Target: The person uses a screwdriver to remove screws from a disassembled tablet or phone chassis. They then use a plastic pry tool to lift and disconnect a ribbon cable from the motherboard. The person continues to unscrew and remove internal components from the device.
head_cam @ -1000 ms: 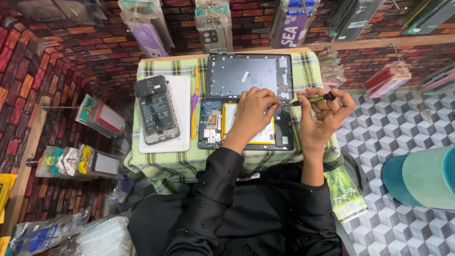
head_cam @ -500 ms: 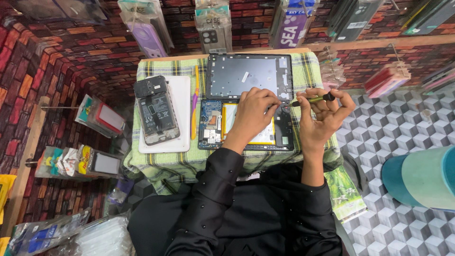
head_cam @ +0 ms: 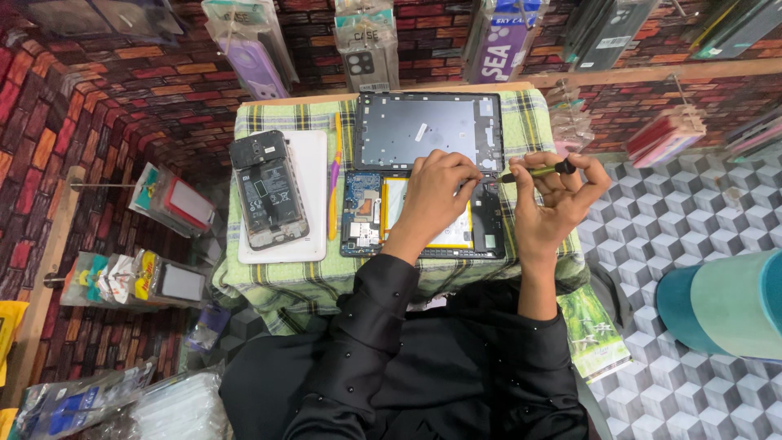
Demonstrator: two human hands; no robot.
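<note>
An opened tablet (head_cam: 368, 220) with a blue circuit board and a yellow-edged battery lies on a green plaid cloth (head_cam: 277, 281). My left hand (head_cam: 440, 183) rests on the tablet's upper right part, fingers curled down onto it. My right hand (head_cam: 554, 204) hovers at the tablet's right edge and holds a small yellow-green screwdriver (head_cam: 538, 171) with a black cap, its tip pointing left toward my left fingers. The tablet's grey back cover (head_cam: 428, 126) lies just beyond the tablet.
An opened phone (head_cam: 267, 191) sits on a white slab (head_cam: 314, 232) at the left of the cloth. A yellow tool (head_cam: 334, 179) lies between slab and tablet. Packaged phone cases hang on the brick-pattern walls. A teal stool (head_cam: 725, 305) stands at the right.
</note>
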